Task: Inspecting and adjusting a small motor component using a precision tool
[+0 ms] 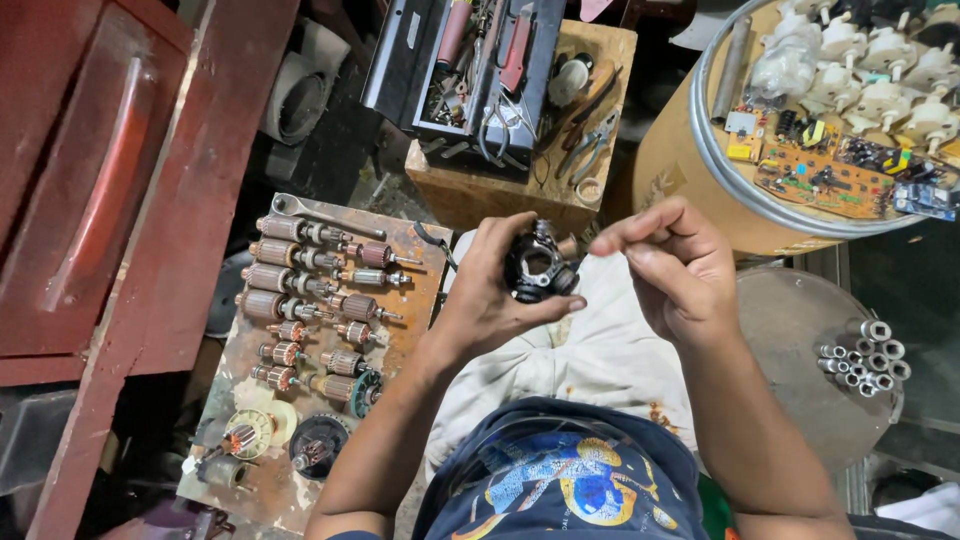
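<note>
My left hand [490, 300] grips a small black motor housing [540, 268] with metal parts inside, held above my lap. My right hand [675, 265] is just to its right, with thumb and forefinger pinched together near the housing's upper right edge, on something too small to make out. Both hands hover over light-coloured trousers [590, 350].
A rusty board [420, 300] on the left carries several copper-wound motor armatures [285, 275] and a wrench [325, 215]. An open toolbox [470, 65] with pliers sits on a wooden block ahead. A drum at right holds circuit boards [830, 170] and white parts. Metal sockets [865, 360] lie on a round lid.
</note>
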